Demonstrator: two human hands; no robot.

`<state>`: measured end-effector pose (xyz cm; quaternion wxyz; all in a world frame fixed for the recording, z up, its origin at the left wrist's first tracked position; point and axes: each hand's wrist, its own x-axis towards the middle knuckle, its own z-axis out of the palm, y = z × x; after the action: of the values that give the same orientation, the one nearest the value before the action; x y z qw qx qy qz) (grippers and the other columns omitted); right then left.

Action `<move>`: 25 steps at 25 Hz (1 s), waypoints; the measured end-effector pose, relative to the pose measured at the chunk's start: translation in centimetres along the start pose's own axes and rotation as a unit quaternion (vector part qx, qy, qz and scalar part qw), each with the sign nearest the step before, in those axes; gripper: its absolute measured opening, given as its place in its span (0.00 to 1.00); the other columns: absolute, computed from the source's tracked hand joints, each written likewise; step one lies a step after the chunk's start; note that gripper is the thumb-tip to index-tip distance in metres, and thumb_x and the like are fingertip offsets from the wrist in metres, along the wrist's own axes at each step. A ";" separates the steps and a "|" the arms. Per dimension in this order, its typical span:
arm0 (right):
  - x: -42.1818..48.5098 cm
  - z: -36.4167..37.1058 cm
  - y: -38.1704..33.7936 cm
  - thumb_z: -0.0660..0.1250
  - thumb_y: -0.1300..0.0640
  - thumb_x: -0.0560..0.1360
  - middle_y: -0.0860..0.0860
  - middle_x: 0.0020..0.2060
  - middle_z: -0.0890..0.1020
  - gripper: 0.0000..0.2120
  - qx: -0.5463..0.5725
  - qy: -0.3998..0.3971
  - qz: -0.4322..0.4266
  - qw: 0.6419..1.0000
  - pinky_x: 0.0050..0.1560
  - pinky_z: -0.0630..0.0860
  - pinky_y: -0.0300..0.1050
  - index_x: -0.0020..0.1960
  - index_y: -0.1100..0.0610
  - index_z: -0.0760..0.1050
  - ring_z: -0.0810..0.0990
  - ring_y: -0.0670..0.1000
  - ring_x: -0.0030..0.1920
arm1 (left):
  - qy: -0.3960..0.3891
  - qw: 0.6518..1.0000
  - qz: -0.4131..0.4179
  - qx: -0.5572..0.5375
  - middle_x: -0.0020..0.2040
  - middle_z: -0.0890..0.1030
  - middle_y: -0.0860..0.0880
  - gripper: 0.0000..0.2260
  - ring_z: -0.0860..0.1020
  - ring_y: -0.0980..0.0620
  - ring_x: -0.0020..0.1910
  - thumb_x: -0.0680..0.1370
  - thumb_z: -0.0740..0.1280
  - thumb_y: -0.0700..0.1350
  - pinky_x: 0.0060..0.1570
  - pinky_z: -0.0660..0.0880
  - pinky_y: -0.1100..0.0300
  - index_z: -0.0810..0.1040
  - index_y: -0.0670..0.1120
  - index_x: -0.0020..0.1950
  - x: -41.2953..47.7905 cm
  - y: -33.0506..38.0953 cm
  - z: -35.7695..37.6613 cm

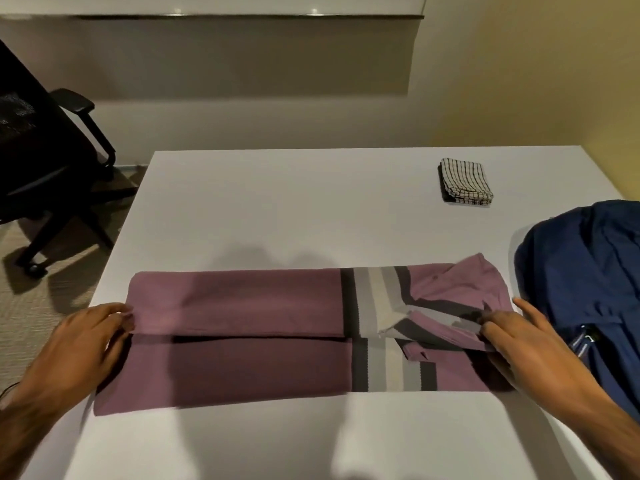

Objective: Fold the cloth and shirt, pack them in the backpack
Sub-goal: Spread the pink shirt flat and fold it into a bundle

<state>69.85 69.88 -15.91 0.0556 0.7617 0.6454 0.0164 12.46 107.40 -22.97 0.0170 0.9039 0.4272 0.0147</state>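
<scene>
Shirt (pixel 242 358) laid lengthwise on table (pixel 277 209), just beside backpack (pixel 588 289), half folded. Gripped at both ends: left hand (pixel 86 341) pinching the hem-end fold, right hand (pixel 530 344) pinching the collar end, forefinger straight. Best drawn taut, ends kept level, edge laid on edge, then smoothed. Backpack cut off at right, opening unseen; collar tangle hard to read.
</scene>
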 end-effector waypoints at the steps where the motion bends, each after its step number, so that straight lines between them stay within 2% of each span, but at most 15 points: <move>1: 0.0 0.3 0.2 0.84 0.60 0.59 0.48 0.45 0.81 0.21 -0.006 -0.020 0.005 1.000 0.69 0.67 0.65 0.46 0.52 0.78 0.82 0.53 0.47 | -0.006 1.000 0.001 0.002 0.60 0.82 0.42 0.09 0.80 0.38 0.57 0.75 0.72 0.44 0.57 0.75 0.37 0.83 0.46 0.55 -0.4 -0.1 0.1; 2: -0.2 0.4 0.5 0.84 0.54 0.60 0.48 0.46 0.82 0.20 -0.013 -0.036 0.000 0.999 0.69 0.67 0.65 0.47 0.52 0.79 0.83 0.53 0.49 | -0.009 1.000 0.003 0.004 0.61 0.81 0.43 0.10 0.80 0.38 0.57 0.77 0.70 0.48 0.57 0.75 0.37 0.83 0.46 0.55 -0.7 0.1 -0.1; 3: -0.4 0.2 0.7 0.82 0.45 0.64 0.48 0.49 0.83 0.18 -0.016 -0.044 -0.009 0.999 0.69 0.67 0.64 0.49 0.50 0.80 0.83 0.53 0.51 | -0.009 1.000 0.004 0.008 0.62 0.81 0.43 0.15 0.79 0.39 0.59 0.79 0.65 0.54 0.59 0.74 0.37 0.83 0.46 0.56 -0.8 0.6 -0.6; 4: -0.5 -0.1 0.8 0.74 0.35 0.69 0.47 0.52 0.83 0.19 0.002 -0.048 -0.010 0.999 0.68 0.68 0.63 0.50 0.48 0.81 0.82 0.52 0.54 | -0.009 1.000 0.004 0.012 0.64 0.81 0.43 0.21 0.79 0.39 0.61 0.80 0.60 0.58 0.61 0.73 0.37 0.83 0.45 0.58 -0.6 1.3 -1.2; 5: -0.2 -0.6 0.4 0.65 0.29 0.73 0.46 0.55 0.83 0.22 0.041 -0.045 0.005 0.998 0.68 0.70 0.62 0.51 0.46 0.81 0.82 0.50 0.56 | -0.002 1.000 0.000 0.010 0.66 0.80 0.43 0.24 0.78 0.39 0.63 0.80 0.57 0.60 0.63 0.72 0.37 0.83 0.45 0.59 -0.1 2.6 -2.1; 7: 2.1 -1.6 -2.0 0.55 0.29 0.78 0.46 0.60 0.82 0.26 0.126 -0.002 0.053 0.991 0.68 0.71 0.60 0.56 0.46 0.81 0.79 0.50 0.60 | 0.013 0.999 -0.010 -0.031 0.72 0.75 0.43 0.22 0.73 0.40 0.70 0.82 0.55 0.58 0.69 0.69 0.38 0.81 0.46 0.62 1.8 6.4 -3.3; 9: 5.9 -1.4 -6.6 0.49 0.32 0.81 0.49 0.69 0.77 0.30 0.180 0.022 0.087 0.980 0.73 0.66 0.58 0.68 0.49 0.76 0.73 0.51 0.69 | 0.014 0.995 -0.004 -0.094 0.78 0.69 0.46 0.20 0.65 0.43 0.78 0.85 0.55 0.55 0.73 0.66 0.39 0.77 0.47 0.69 4.2 11.1 -2.7; 12: 11.6 0.4 -14.7 0.39 0.33 0.80 0.52 0.81 0.58 0.36 0.188 -0.034 0.074 0.979 0.80 0.51 0.57 0.81 0.51 0.57 0.55 0.54 0.81 | -0.008 0.989 0.057 -0.134 0.83 0.58 0.49 0.24 0.54 0.45 0.82 0.84 0.51 0.55 0.79 0.57 0.42 0.66 0.49 0.79 7.5 18.5 0.0; 15: 14.7 2.7 -21.3 0.35 0.33 0.80 0.49 0.82 0.41 0.36 0.172 -0.106 0.016 0.979 0.80 0.41 0.58 0.82 0.49 0.41 0.37 0.53 0.81 | -0.076 0.989 0.061 -0.109 0.84 0.44 0.52 0.27 0.42 0.50 0.83 0.86 0.48 0.56 0.81 0.44 0.48 0.51 0.52 0.84 8.6 23.5 2.0; 17: 15.5 3.9 -23.4 0.36 0.34 0.82 0.50 0.81 0.36 0.34 0.143 -0.113 -0.015 0.983 0.79 0.35 0.58 0.82 0.50 0.36 0.31 0.52 0.79 | -0.086 0.993 0.034 -0.079 0.84 0.40 0.53 0.28 0.40 0.50 0.83 0.85 0.42 0.59 0.81 0.41 0.48 0.45 0.53 0.84 8.3 23.2 2.9; 19: 16.0 4.5 -23.4 0.35 0.34 0.82 0.50 0.80 0.34 0.35 0.112 -0.108 -0.007 0.988 0.78 0.34 0.59 0.81 0.51 0.34 0.30 0.53 0.79 | -0.068 0.996 -0.007 -0.057 0.84 0.42 0.53 0.31 0.42 0.50 0.83 0.82 0.38 0.62 0.81 0.41 0.48 0.44 0.53 0.84 8.0 20.6 3.4; 25: 14.8 4.6 -18.6 0.35 0.31 0.80 0.49 0.80 0.36 0.39 0.127 -0.111 0.062 0.984 0.79 0.36 0.60 0.82 0.53 0.36 0.33 0.51 0.80 | -0.044 0.991 -0.114 -0.061 0.85 0.47 0.48 0.34 0.47 0.44 0.83 0.81 0.38 0.67 0.80 0.48 0.41 0.44 0.53 0.84 6.0 11.2 3.8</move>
<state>54.49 87.20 -23.10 0.0283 0.7980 0.5836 -0.1475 25.03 104.84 -26.16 0.0926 0.8461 0.5248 -0.0009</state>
